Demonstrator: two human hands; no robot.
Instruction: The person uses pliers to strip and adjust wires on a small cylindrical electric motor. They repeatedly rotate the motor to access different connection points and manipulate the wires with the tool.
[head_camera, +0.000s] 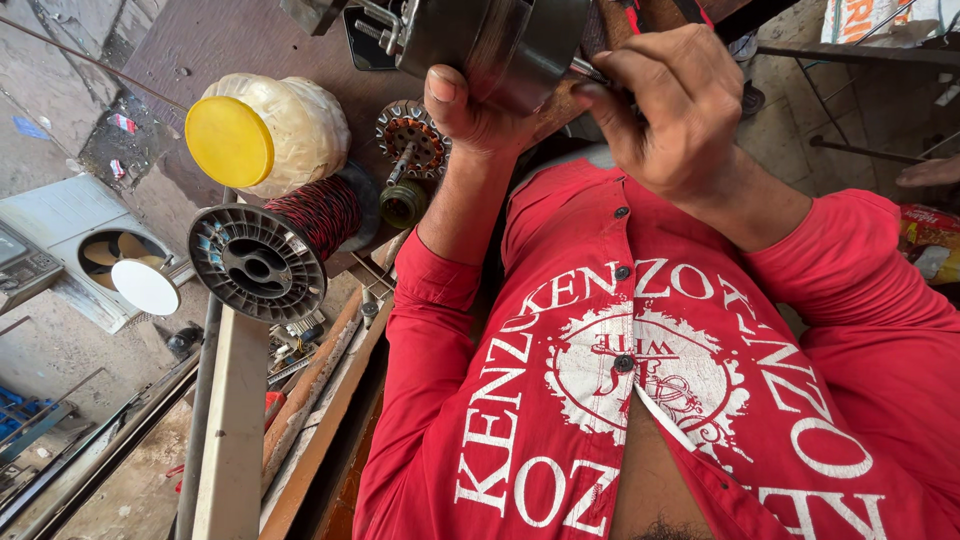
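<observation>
My left hand (468, 112) grips a dark grey metal motor housing (500, 40) from below, thumb pressed against its rounded side. Just to its right, my right hand (668, 108) is closed around a thin metal tool (588, 69) whose tip meets the housing's edge. Both hands are raised in front of my chest, over my red printed shirt (640, 380). The top of the housing is cut off by the frame's upper edge.
On the wooden bench (200, 40) to the left stand a white jar with a yellow lid (265, 130), a spool of red-and-black twisted wire (275, 245) and a small wound rotor (410, 140). A white fan unit (95, 250) lies lower left. Another person's limb (930, 172) shows far right.
</observation>
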